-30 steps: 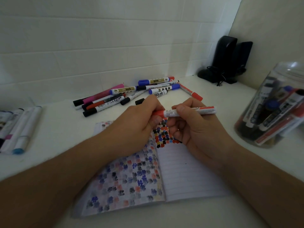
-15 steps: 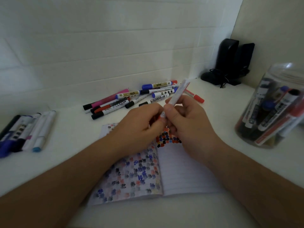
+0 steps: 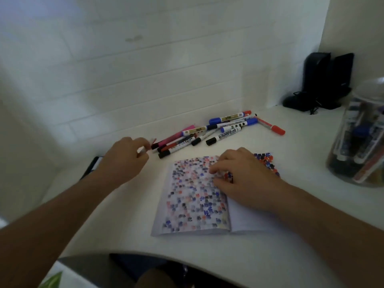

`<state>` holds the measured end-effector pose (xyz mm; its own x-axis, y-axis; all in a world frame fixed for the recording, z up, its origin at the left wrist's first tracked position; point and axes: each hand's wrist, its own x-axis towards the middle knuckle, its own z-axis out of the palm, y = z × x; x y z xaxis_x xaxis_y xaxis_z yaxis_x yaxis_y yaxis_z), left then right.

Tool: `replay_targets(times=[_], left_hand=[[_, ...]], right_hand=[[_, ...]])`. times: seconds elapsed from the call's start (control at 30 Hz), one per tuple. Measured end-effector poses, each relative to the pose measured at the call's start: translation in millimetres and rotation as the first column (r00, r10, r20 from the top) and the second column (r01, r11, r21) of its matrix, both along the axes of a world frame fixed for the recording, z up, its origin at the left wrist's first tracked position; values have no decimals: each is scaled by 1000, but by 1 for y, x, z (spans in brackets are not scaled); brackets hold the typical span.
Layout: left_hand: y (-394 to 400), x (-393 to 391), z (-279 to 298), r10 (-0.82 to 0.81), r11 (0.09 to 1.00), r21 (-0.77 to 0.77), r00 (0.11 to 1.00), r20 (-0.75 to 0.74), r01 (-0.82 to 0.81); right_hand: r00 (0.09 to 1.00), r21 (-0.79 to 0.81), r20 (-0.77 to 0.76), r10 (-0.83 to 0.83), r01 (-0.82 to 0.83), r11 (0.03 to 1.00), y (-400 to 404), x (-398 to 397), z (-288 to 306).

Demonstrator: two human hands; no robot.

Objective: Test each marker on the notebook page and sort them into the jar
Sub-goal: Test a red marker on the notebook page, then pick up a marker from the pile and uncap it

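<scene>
The open notebook [image 3: 193, 206] lies on the white table, its left page covered in red, blue and black test marks. My right hand [image 3: 245, 177] rests on the fold with fingers relaxed, holding nothing. My left hand [image 3: 124, 159] hovers left of the notebook and pinches a blurred white marker with a reddish end [image 3: 148, 145], close to the loose marker pile [image 3: 216, 130]. The clear jar [image 3: 361, 142] stands at the far right with several markers inside.
Two black speakers [image 3: 326, 80] with a cable stand in the back right corner. A dark object [image 3: 92, 165] lies half hidden behind my left wrist. A tiled wall runs behind the pile. The table's rounded front edge [image 3: 187, 256] is near my body.
The marker went from both hands into my left hand alone, which swung left toward the pile. My right hand dropped onto the notebook. The view shifted left and down.
</scene>
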<state>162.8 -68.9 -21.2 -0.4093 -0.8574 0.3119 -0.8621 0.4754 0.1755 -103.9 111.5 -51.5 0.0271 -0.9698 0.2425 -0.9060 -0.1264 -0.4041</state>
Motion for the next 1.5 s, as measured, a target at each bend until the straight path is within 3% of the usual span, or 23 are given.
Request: replay_targets(times=[0.13,0.23,0.37,0.47,0.57,0.63,0.83,1.0,1.27,1.37,1.43,1.5], left_hand=[[-6,26,-15,137,990,-53,974,179,-130],[-9,33,-22,163,985,-106,917,363,-134],[-10,35,-26,224,956,-276,854,469,-99],[-10,29,-23,290,942,-298,822,491,-154],[-8,13,-14,276,943,-296,857,435,-154],[-9,-5,-9,181,957,-279,921,346,-83],[-20,-52,-16,-56,995,-68,984,167,69],[-35,-52,-20,-99,995,50,978,186,91],[-27,-42,3,-212,977,79,957,197,200],[-8,-53,23,-258,963,99,964,68,250],[16,-72,33,-361,924,114,930,-63,366],[46,-94,38,-494,840,158,852,-175,520]], right_hand=[[1000,-4,26,8,-8,1000,1,-1,-2],[1000,5,16,9,-9,1000,1,0,-2],[998,59,-61,25,-22,998,3,1,0],[993,65,-119,22,-14,998,2,1,0],[991,83,-134,18,-7,997,0,1,0],[991,91,-132,19,-7,996,-1,1,0],[996,93,-87,15,-7,996,0,0,1],[999,63,-38,5,-3,998,2,-4,4],[996,106,-80,50,-41,994,0,-5,3],[999,33,42,18,-19,999,-2,-7,3],[969,-40,243,-37,48,998,-3,-9,6],[868,-75,487,-96,151,986,-4,-11,10]])
